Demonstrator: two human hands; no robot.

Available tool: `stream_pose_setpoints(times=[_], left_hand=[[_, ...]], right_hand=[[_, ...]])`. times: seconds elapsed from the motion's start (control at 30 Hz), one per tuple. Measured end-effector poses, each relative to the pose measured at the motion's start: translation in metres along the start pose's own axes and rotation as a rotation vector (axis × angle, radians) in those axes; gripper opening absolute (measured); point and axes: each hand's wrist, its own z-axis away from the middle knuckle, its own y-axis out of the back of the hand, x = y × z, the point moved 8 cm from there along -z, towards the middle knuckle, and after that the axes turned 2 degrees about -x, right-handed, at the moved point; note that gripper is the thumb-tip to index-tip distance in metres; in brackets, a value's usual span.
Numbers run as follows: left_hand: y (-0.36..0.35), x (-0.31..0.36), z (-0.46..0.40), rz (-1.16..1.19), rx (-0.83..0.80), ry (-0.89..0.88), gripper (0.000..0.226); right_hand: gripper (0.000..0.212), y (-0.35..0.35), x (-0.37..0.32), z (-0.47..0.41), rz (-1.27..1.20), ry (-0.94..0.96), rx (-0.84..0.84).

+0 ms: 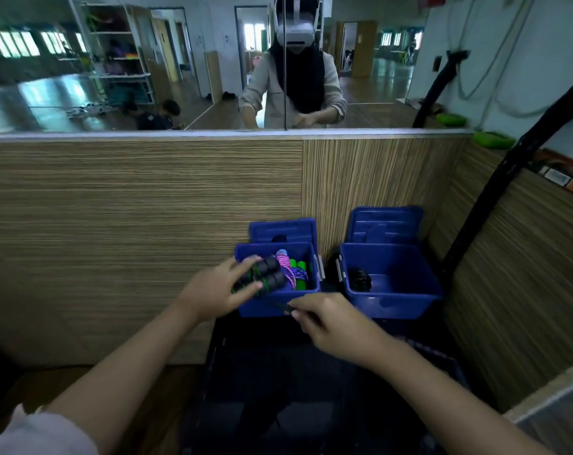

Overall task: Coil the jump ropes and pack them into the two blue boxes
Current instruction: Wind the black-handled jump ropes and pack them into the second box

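1. The left hand point(213, 292) has its fingers point(245, 288) curled round the black rope handles point(272, 274), over the left blue box point(278, 303).
2. The right hand point(331, 323) pinches a thin black rope end point(280, 304) at that box's front edge.
3. A coiled black rope point(359, 279) lies in the right blue box point(396, 300).

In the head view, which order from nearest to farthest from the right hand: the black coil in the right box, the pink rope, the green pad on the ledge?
From the right hand:
1. Pink rope, in the left blue box, just above the hand.
2. Black coil, at the left side of the right blue box.
3. Green pad, far up on the ledge at right.
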Motion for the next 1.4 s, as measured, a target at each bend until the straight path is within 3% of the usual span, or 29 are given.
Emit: stream_pose_setpoints(times=[0.1,0.27,0.43,0.57,0.63,0.7,0.77,0.83,0.9,0.97,1.03,1.1,1.2,1.33,1.4], left_hand=[[-0.01,0.053,0.02,0.003,-0.044,-0.293,0.082],[0.019,0.108,0.042,0.228,0.019,-0.456,0.068],[0.07,0.11,0.042,0.409,0.233,-0.431,0.064],[0.1,0.076,0.027,0.42,0.462,-0.315,0.055],[0.109,0.045,0.019,0.426,0.58,-0.173,0.053],[0.105,0.008,0.012,0.37,0.622,-0.027,0.05],[0.087,-0.028,0.007,0.289,0.534,0.126,0.057],[0.055,-0.047,0.007,0.174,0.349,0.212,0.067],[0.021,-0.039,0.012,0.069,0.177,0.121,0.075],[-0.001,-0.011,0.023,0.024,0.08,-0.092,0.075],[-0.009,0.024,0.037,0.035,0.026,-0.269,0.073],[-0.004,0.052,0.05,0.123,0.025,-0.319,0.073],[0.025,0.084,0.064,0.326,0.151,-0.391,0.062],[0.072,0.095,0.059,0.431,0.333,-0.457,0.056],[0.088,0.083,0.049,0.446,0.402,-0.384,0.051]], right_hand=[[0.018,0.037,-0.001,-0.012,0.107,0.038,-0.024],[0.014,0.062,0.015,-0.027,-0.375,-0.032,-0.157],[0.01,0.039,0.034,-0.03,-1.017,-0.215,-0.029],[0.022,-0.033,0.033,-0.021,-1.241,-0.297,0.012],[0.026,-0.061,0.032,-0.013,-1.244,-0.341,0.007],[0.024,-0.076,0.029,-0.003,-1.073,-0.334,-0.032],[0.022,-0.069,0.027,0.004,-0.746,-0.29,-0.017],[0.02,-0.042,0.014,0.001,-0.406,-0.179,0.02],[0.018,-0.015,-0.006,-0.007,-0.18,-0.033,0.003],[0.016,0.011,-0.015,-0.017,-0.05,0.029,-0.013],[0.015,0.034,-0.007,-0.027,-0.071,0.016,-0.021],[0.014,0.046,0.007,-0.035,-0.198,-0.033,-0.054],[0.016,0.047,0.02,-0.042,-0.478,-0.058,-0.087],[0.011,0.023,0.024,-0.036,-0.886,-0.136,0.004],[0.028,-0.009,0.023,-0.031,-1.01,-0.224,0.07]])
